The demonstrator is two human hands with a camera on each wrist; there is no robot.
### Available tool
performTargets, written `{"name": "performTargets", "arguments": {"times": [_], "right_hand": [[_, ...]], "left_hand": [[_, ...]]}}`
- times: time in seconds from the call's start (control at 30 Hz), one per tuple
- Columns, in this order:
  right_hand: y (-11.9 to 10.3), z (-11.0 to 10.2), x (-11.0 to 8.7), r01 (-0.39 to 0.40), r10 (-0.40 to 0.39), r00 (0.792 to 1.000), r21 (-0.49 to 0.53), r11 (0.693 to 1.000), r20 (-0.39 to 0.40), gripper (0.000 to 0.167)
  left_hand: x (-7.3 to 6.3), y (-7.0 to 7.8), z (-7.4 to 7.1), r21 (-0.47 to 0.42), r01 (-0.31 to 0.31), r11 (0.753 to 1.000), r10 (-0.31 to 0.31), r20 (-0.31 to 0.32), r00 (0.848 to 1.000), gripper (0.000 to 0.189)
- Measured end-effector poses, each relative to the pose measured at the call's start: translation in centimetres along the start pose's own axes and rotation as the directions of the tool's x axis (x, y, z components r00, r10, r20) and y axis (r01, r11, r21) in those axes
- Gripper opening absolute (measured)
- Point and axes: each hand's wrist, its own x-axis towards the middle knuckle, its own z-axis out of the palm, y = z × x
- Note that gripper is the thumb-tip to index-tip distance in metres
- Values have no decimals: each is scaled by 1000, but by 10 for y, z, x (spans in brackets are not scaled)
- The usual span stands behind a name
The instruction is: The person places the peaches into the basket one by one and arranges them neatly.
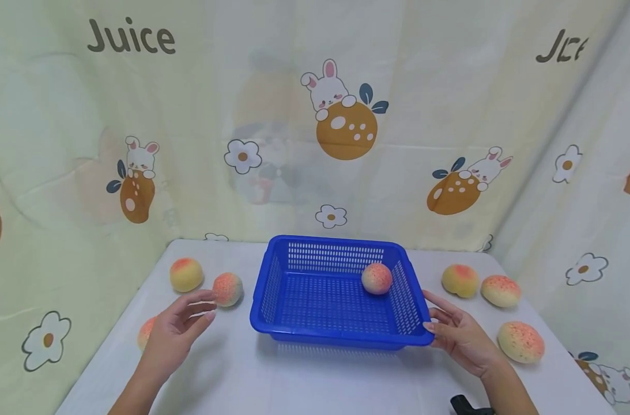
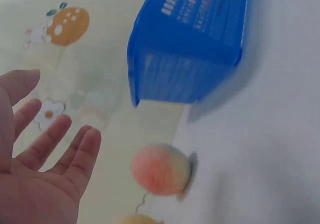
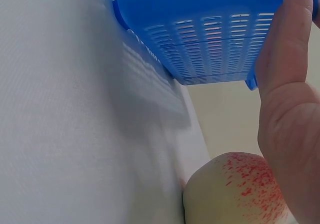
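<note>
A blue plastic basket (image 1: 340, 340) with slotted walls stands mid-table, one peach (image 1: 377, 278) lying inside near its right wall. My right hand (image 1: 462, 337) holds the basket's right front corner, thumb on the rim and fingers against the outer side. In the right wrist view the slotted wall (image 3: 210, 44) runs up beside that hand. My left hand (image 1: 177, 328) is off to the left, fingers loosely bent and holding nothing. Its fingertips overlap a pink-and-pale peach (image 1: 228, 289) in the head view; in the left wrist view that peach (image 2: 161, 169) lies apart from the fingers.
Left of the basket are a yellow peach (image 1: 186, 275) and another peach (image 1: 146, 332) partly hidden by my left hand. Three more peaches (image 1: 460, 280) (image 1: 501, 290) (image 1: 521, 342) lie on the right. A black object (image 1: 465, 405) shows beside my right wrist. A printed curtain (image 1: 273, 190) hangs behind the white table (image 1: 231, 369).
</note>
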Motion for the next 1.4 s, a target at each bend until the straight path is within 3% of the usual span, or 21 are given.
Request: {"name": "performTargets", "arguments": {"times": [0.17,0.33,0.7,0.9,0.97,1.2,1.4], "right_hand": [[1,1,0,3,-3,1000,1,1000,-17,64],[3,1,0,14,-14,1000,17,1000,-14,61],[4,-1,1,28,-29,999,29,999,15,61],[3,-1,0,19,-19,1000,24,1000,4,62],[3,-1,-1,18,-18,1000,26,1000,3,63],[4,-1,-1,16,-16,1000,25,1000,-4,64],[3,0,-1,17,-17,1000,16,1000,-9,63]], "left_hand": [[-2,-12,-20,37,-32,999,33,-49,998,38],[-8,-22,-38,49,-3,999,7,-85,996,42],[-20,-39,-67,-100,-22,995,11,-105,994,38],[-22,-47,-75,-129,-91,987,75,-126,989,37],[-21,-49,-78,-100,-90,991,76,-135,988,36],[-18,-53,-84,108,2,994,16,-160,987,38],[-16,-63,-89,108,-27,994,43,-148,988,42]]}}
